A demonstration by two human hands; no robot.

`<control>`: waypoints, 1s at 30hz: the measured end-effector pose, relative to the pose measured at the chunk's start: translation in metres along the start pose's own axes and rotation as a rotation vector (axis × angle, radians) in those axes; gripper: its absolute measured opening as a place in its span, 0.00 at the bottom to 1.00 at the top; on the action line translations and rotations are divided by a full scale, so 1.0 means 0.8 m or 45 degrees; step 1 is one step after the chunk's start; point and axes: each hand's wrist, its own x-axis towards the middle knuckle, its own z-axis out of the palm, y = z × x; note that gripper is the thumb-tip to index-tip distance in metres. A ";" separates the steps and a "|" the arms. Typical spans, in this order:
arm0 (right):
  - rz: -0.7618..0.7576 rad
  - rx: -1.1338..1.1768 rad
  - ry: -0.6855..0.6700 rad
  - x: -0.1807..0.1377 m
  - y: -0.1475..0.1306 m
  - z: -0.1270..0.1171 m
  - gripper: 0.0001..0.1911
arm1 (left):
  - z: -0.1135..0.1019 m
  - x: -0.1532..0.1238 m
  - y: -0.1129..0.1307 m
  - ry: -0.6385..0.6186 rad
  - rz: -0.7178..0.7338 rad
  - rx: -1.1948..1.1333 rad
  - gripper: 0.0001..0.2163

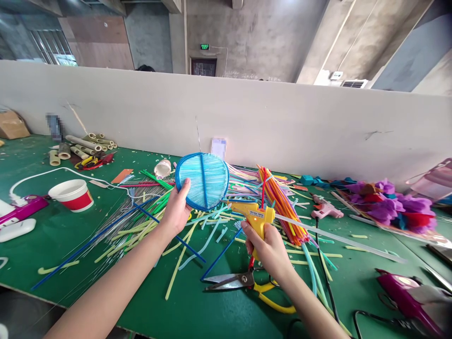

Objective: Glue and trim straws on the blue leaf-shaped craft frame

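Observation:
My left hand (178,209) grips the lower left edge of a round, light-blue disc (215,181) with a darker blue rim and centre rib. A thin wire sticks up from its top. In my right hand (270,247) is a yellow hot glue gun (259,217), my fingers wrapped round its handle. Its nozzle points left, by the disc's lower right edge; I cannot tell whether they touch. A long, clear glue stick (339,238) trails from its back to the right. Below the gun lie yellow-handled scissors (240,280) with their blades slightly parted.
Pipe cleaners (282,202) in many colours and loose wires cover the green table (169,322). A paper cup (72,194) and bamboo pieces (92,143) are left. Purple flowers (391,202), a pink glue gun (326,208) and a purple tool (406,292) are right. A white partition (282,122) stands behind.

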 end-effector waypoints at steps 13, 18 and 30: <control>-0.001 0.012 0.066 0.000 0.000 -0.003 0.31 | 0.003 -0.002 0.002 0.006 -0.020 0.012 0.19; 0.020 0.023 0.083 0.001 -0.001 -0.003 0.31 | 0.005 -0.003 0.002 0.006 -0.015 0.022 0.18; -0.101 0.376 0.052 0.002 -0.009 -0.028 0.25 | -0.002 0.002 0.002 0.053 -0.222 0.026 0.17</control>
